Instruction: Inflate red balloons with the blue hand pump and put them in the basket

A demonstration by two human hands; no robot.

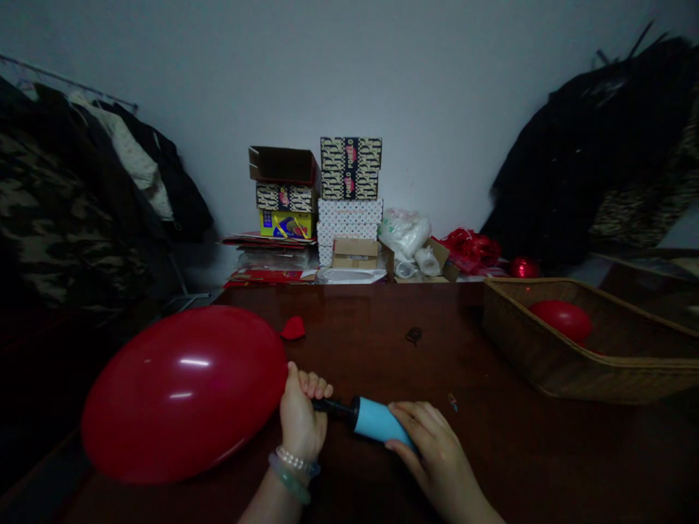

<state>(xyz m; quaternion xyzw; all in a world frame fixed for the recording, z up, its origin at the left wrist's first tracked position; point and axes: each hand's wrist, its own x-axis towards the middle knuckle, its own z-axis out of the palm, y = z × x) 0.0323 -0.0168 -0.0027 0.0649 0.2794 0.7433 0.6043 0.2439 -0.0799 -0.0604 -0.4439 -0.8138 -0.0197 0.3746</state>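
A large inflated red balloon (pixel 186 393) lies to the left, its neck end covered by my left hand (pixel 306 407). The fingers of that hand are wrapped round the balloon's neck where it meets the black nozzle (pixel 334 409) of a hand pump. My right hand (pixel 429 444) grips the pump's light-blue barrel (pixel 379 421), thumb on the near side and fingers over the top. How far the neck sits on the nozzle is hidden by my left fingers. Beads and a green bangle circle my left wrist.
On the brown table (pixel 354 313) lie a small red piece (pixel 293 328), a dark coiled cord (pixel 413 335) and a tiny object (pixel 453 402). A wicker basket (pixel 524 364) on the right holds a red balloon (pixel 562 320). Stacked boxes (pixel 350 222) stand against the wall.
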